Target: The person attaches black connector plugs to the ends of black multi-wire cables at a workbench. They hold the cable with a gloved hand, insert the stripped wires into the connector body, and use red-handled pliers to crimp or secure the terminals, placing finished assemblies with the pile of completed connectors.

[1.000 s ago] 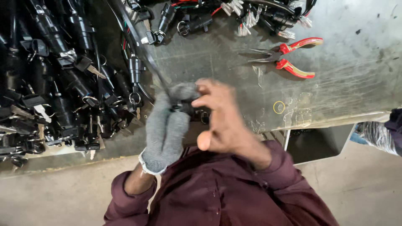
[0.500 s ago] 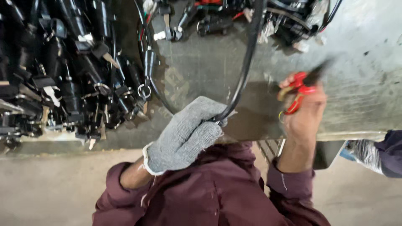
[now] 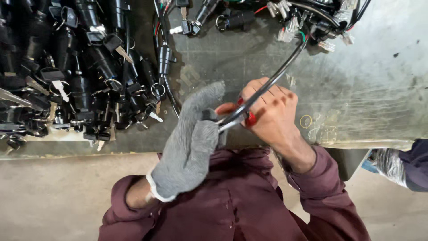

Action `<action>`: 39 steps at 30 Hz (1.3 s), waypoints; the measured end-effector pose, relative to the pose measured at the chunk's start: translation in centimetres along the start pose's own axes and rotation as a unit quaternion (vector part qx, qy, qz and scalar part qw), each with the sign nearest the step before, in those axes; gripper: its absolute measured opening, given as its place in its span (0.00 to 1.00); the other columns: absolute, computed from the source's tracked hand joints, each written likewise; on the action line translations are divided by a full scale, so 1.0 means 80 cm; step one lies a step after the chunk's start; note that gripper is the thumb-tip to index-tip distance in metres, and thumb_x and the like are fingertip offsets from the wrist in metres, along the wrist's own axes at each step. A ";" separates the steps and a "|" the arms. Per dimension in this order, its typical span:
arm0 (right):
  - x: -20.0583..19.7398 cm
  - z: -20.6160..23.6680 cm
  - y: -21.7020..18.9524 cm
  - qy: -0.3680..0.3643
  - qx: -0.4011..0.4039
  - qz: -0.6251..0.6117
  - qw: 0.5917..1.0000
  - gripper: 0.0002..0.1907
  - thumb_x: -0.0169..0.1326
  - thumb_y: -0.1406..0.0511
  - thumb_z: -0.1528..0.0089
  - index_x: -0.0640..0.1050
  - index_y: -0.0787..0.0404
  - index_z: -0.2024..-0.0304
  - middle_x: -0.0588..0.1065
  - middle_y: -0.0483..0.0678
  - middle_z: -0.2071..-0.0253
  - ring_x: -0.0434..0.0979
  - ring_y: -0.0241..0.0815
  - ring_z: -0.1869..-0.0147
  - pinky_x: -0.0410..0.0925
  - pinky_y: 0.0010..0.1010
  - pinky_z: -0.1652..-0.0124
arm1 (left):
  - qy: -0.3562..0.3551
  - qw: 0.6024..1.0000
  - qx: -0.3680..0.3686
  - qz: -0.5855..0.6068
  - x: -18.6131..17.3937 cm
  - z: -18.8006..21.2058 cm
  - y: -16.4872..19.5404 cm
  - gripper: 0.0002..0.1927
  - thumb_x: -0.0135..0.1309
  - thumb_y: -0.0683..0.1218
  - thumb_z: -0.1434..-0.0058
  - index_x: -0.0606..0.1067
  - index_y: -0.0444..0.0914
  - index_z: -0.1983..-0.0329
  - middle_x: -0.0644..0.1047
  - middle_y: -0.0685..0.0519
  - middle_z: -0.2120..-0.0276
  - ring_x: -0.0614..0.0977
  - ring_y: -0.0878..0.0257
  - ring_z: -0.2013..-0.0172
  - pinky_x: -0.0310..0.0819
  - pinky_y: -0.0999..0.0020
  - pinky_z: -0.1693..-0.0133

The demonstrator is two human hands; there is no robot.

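Observation:
My left hand (image 3: 191,138), in a grey knit glove, grips the near end of a black sheathed cable (image 3: 281,71). The cable runs up and to the right toward a bundle of wires with white connectors (image 3: 312,22). My bare right hand (image 3: 272,114) is closed around red-handled pliers (image 3: 243,116). The metal jaws of the pliers point left and meet the cable right by my gloved fingers. Both hands are close together over the near edge of a worn metal worktable (image 3: 365,98).
A big heap of black lock cylinders with keys and rings (image 3: 76,76) fills the left of the table. More switches and wires (image 3: 214,18) lie along the far edge. Another person's dark sleeve and gloved hand (image 3: 401,163) show at the right, below the table edge.
My right hand has brought the red-handled pliers from the table's right side to the cable end held by my gloved left hand. The cable is now pulled nearer and lower.

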State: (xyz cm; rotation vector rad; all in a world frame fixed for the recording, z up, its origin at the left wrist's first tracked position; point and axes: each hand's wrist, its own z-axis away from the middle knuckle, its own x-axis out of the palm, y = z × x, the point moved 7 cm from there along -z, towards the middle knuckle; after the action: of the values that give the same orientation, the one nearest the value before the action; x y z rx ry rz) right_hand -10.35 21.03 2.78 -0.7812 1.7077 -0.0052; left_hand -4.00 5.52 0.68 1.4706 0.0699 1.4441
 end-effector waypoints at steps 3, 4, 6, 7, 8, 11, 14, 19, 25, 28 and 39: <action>0.005 0.001 0.007 0.013 -0.026 -0.049 0.998 0.21 0.74 0.58 0.45 0.73 0.58 0.70 0.75 0.46 0.68 0.79 0.46 0.64 0.70 0.35 0.65 | -0.032 0.997 -0.011 -0.063 0.008 -0.002 0.021 0.33 0.55 0.44 0.31 0.56 0.36 0.26 0.77 0.47 0.50 0.83 0.63 0.58 0.80 0.70 0.53; 0.004 0.003 0.007 0.025 -0.038 -0.092 0.995 0.20 0.74 0.61 0.45 0.73 0.59 0.67 0.76 0.47 0.65 0.79 0.46 0.61 0.71 0.35 0.63 | -0.028 0.991 -0.015 -0.132 0.010 -0.003 0.025 0.35 0.55 0.44 0.32 0.55 0.36 0.25 0.77 0.47 0.49 0.84 0.63 0.58 0.80 0.69 0.52; 0.010 0.008 0.014 -0.005 -0.014 -0.113 0.993 0.15 0.65 0.68 0.51 0.74 0.60 0.64 0.77 0.47 0.60 0.79 0.49 0.57 0.72 0.36 0.60 | -0.014 0.952 -0.013 -0.305 0.012 -0.008 0.029 0.38 0.56 0.44 0.33 0.53 0.37 0.24 0.78 0.46 0.47 0.85 0.62 0.57 0.82 0.69 0.50; 0.014 0.012 0.014 -0.023 -0.004 -0.126 0.992 0.16 0.61 0.71 0.53 0.74 0.60 0.63 0.77 0.48 0.58 0.79 0.50 0.55 0.72 0.36 0.59 | 0.014 0.934 0.048 -0.353 0.013 -0.010 0.039 0.37 0.57 0.43 0.32 0.55 0.35 0.24 0.76 0.44 0.43 0.84 0.59 0.52 0.81 0.67 0.49; 0.015 0.015 0.014 -0.030 0.003 -0.118 0.992 0.16 0.61 0.71 0.53 0.74 0.60 0.62 0.77 0.49 0.57 0.79 0.50 0.54 0.72 0.36 0.60 | 0.041 0.910 0.108 -0.398 0.015 -0.011 0.046 0.35 0.59 0.43 0.31 0.57 0.33 0.25 0.74 0.42 0.38 0.83 0.56 0.48 0.80 0.65 0.47; 0.013 0.020 0.007 -0.027 0.020 -0.087 0.996 0.17 0.63 0.69 0.52 0.73 0.61 0.62 0.75 0.50 0.58 0.78 0.51 0.55 0.70 0.38 0.61 | 0.106 0.821 0.211 -0.520 0.018 -0.012 0.046 0.36 0.62 0.44 0.33 0.59 0.31 0.27 0.75 0.43 0.40 0.82 0.50 0.46 0.77 0.61 0.45; 0.007 0.020 0.000 -0.017 0.031 -0.073 0.997 0.18 0.67 0.66 0.50 0.74 0.63 0.61 0.74 0.49 0.62 0.77 0.51 0.58 0.67 0.39 0.64 | 0.128 0.768 0.264 -0.569 0.021 -0.009 0.031 0.38 0.63 0.44 0.34 0.58 0.29 0.27 0.77 0.44 0.44 0.81 0.47 0.48 0.76 0.57 0.46; -0.001 0.018 0.001 -0.028 0.052 -0.017 0.998 0.21 0.71 0.59 0.45 0.71 0.62 0.68 0.72 0.50 0.68 0.75 0.50 0.63 0.65 0.39 0.68 | 0.148 0.758 0.240 -0.588 0.013 -0.011 0.007 0.34 0.63 0.41 0.36 0.61 0.29 0.31 0.80 0.47 0.47 0.81 0.46 0.53 0.75 0.52 0.50; -0.005 0.023 -0.001 -0.046 0.033 -0.034 0.998 0.17 0.66 0.63 0.53 0.72 0.62 0.68 0.72 0.49 0.69 0.76 0.51 0.62 0.67 0.40 0.67 | 0.153 0.708 0.267 -0.636 0.020 -0.008 0.006 0.34 0.65 0.41 0.39 0.62 0.31 0.34 0.78 0.44 0.52 0.79 0.43 0.57 0.72 0.50 0.55; -0.010 0.027 -0.002 -0.032 0.047 -0.057 0.997 0.21 0.72 0.60 0.49 0.73 0.62 0.68 0.72 0.48 0.71 0.76 0.50 0.65 0.66 0.39 0.69 | 0.148 0.685 0.266 -0.662 0.023 -0.008 0.007 0.32 0.67 0.40 0.42 0.64 0.34 0.37 0.78 0.45 0.55 0.78 0.43 0.59 0.71 0.51 0.58; -0.005 0.040 0.001 -0.031 0.053 -0.151 0.987 0.17 0.60 0.69 0.54 0.74 0.60 0.62 0.75 0.48 0.63 0.78 0.50 0.60 0.69 0.37 0.65 | 0.097 0.763 0.328 -0.548 0.029 -0.005 0.005 0.37 0.64 0.35 0.35 0.61 0.36 0.27 0.79 0.48 0.50 0.82 0.51 0.54 0.76 0.59 0.56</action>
State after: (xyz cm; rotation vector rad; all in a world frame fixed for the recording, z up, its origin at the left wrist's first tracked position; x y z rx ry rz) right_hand -7.55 22.56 2.12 -0.9443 1.5042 -0.2761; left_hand -3.86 7.06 2.47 1.3469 1.4508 0.5442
